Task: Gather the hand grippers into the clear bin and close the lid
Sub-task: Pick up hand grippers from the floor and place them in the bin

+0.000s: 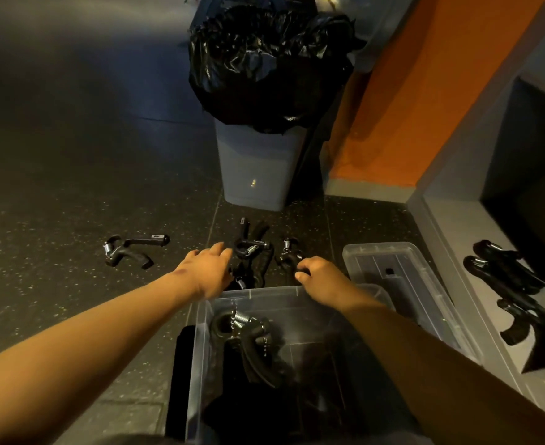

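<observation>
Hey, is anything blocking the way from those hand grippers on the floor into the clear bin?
Nothing visible does. The clear bin stands open, its lid on the floor to its right; the hand grippers lie just beyond its far wall.

Clear bin [200, 332] open at bottom centre, hand grippers [248, 335] inside; lid [425, 284] on floor just right of it. Left hand [207, 271] past the far rim, fingers extended at the gripper pile [250, 248]. Right hand [321, 277] curls fingers on a spring gripper [289, 255]; lone gripper [129, 250] well apart, left.
</observation>
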